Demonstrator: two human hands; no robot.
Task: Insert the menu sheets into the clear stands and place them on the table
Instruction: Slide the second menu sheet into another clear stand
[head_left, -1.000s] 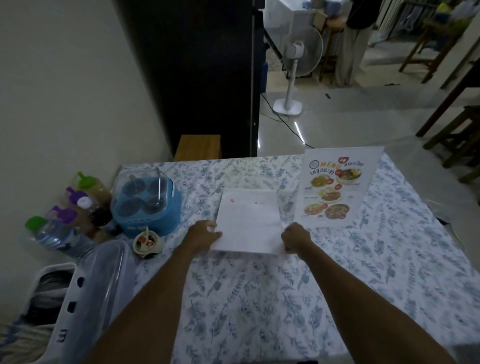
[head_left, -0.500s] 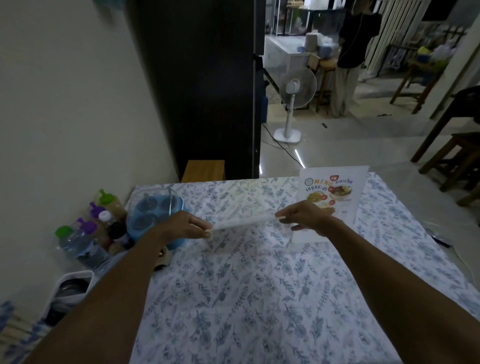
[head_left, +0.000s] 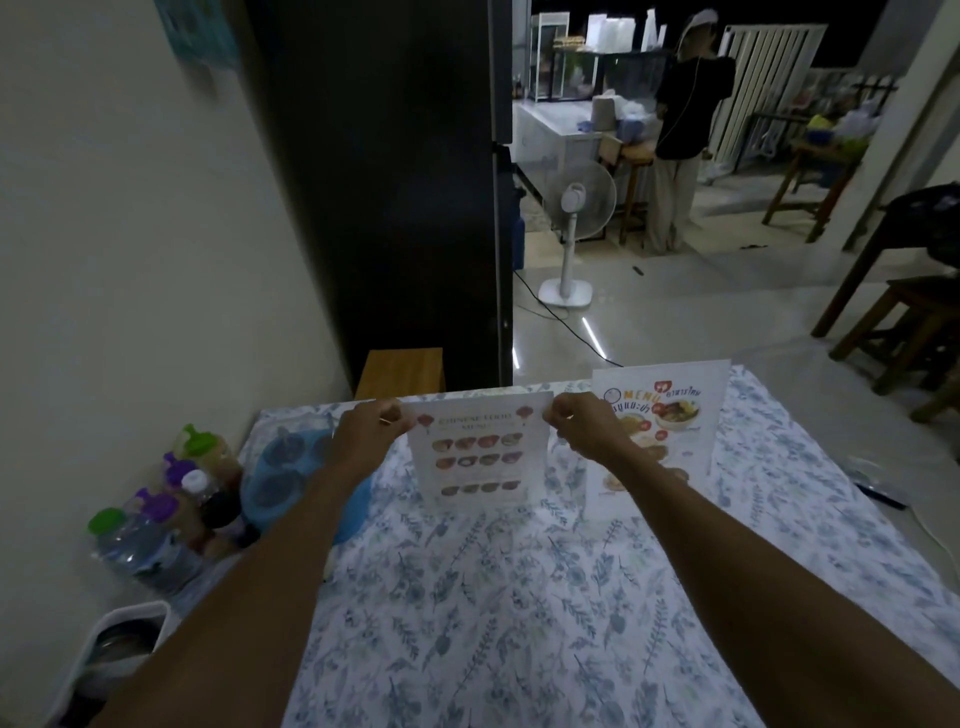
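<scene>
A white menu sheet with rows of food photos stands upright facing me over the floral tablecloth. My left hand pinches its top left corner and my right hand pinches its top right corner. I cannot tell whether a clear stand surrounds it. To the right, a second menu with colourful dishes stands upright in a clear stand, partly hidden behind my right wrist.
A blue lidded container and several bottles crowd the table's left side by the wall. A white basket sits at the lower left. Beyond the table are a wooden stool, a fan and a standing person.
The sheet lay face down and flat on the table under both hands. It was lifted, turned over and now stands upright with its printed side toward me. The camera has tilted up.
</scene>
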